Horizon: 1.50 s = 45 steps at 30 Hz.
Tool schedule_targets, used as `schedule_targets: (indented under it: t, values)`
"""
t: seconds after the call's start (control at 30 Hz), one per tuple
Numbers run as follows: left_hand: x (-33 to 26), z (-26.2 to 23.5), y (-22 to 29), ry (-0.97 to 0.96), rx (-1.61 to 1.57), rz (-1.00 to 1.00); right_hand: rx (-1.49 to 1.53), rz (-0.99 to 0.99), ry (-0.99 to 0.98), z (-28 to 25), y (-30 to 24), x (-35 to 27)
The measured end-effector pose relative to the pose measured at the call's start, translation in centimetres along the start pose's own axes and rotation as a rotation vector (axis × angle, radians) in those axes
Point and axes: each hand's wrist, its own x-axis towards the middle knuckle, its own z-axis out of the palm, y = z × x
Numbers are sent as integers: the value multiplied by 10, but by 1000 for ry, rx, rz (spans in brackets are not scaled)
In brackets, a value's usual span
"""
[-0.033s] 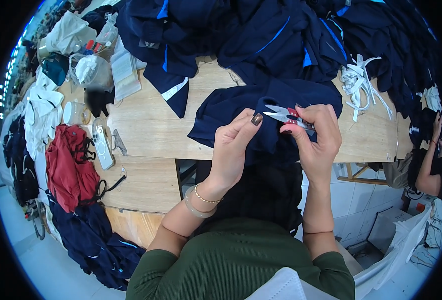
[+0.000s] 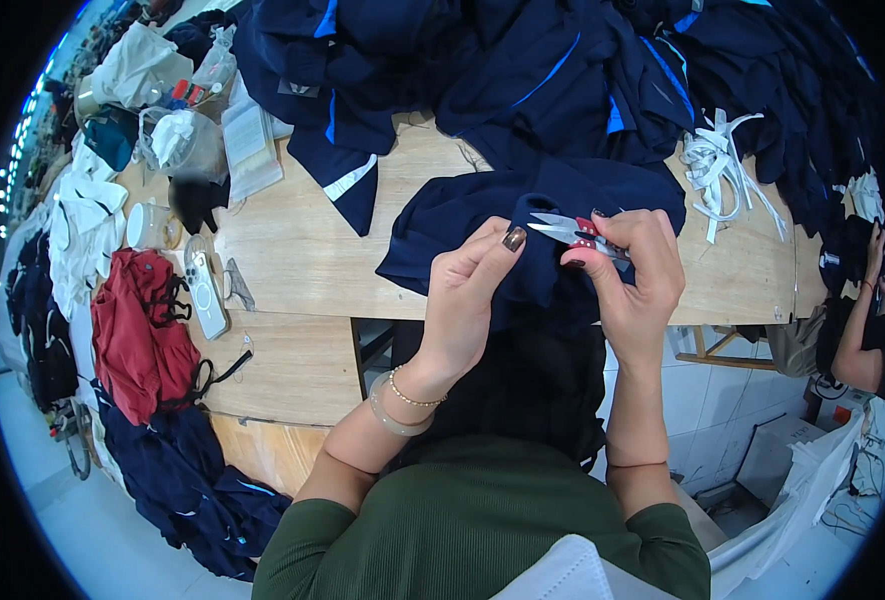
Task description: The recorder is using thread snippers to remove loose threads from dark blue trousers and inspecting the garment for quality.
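My right hand (image 2: 642, 275) grips a pair of thread snips (image 2: 580, 233) with red handles between thumb and fingers. The silvery blades point left, slightly apart, toward my left thumb. My left hand (image 2: 467, 295) is closed in a pinch, thumb pressed to the fingers; whatever lies in the pinch is too small or hidden to make out. Behind and beneath both hands, a dark navy garment (image 2: 437, 225) lies bunched over the table's near edge. A fold of it rises close to the snips' blade tips.
Navy garments with blue piping (image 2: 562, 80) heap along the table's (image 2: 262, 250) far side. White strips (image 2: 717, 170) lie right. A phone (image 2: 205, 295), a red cloth item (image 2: 142, 335) and a clear cup (image 2: 149, 226) are left. Another person's arm (image 2: 862, 330) shows at far right.
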Motion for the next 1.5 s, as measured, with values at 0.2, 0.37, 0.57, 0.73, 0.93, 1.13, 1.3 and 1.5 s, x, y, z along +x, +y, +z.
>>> schedule_targets:
  t: [0.2,0.37,0.57,0.73,0.93,1.13,1.3,1.5]
  values:
    - [1,0,-1,9,11,3,22,10,43,-1,5,-2]
    - [1,-4,-3,3,14,0,35,24,33,2,3,-2]
    - [5,-4,6,60,13,-1,115,136,101,0,11,-5]
    - [4,-8,-1,25,79,54,37,56,22,5,4,0]
    - [2,-8,-3,-9,157,80,-10,22,9,6,4,2]
    - [1,-7,-1,-4,129,80,12,22,-11,6,1,3]
    - [7,-13,1,115,71,33,404,275,195,0,8,-4]
    - [29,-57,8,291,-128,18,297,561,152,-40,51,-42]
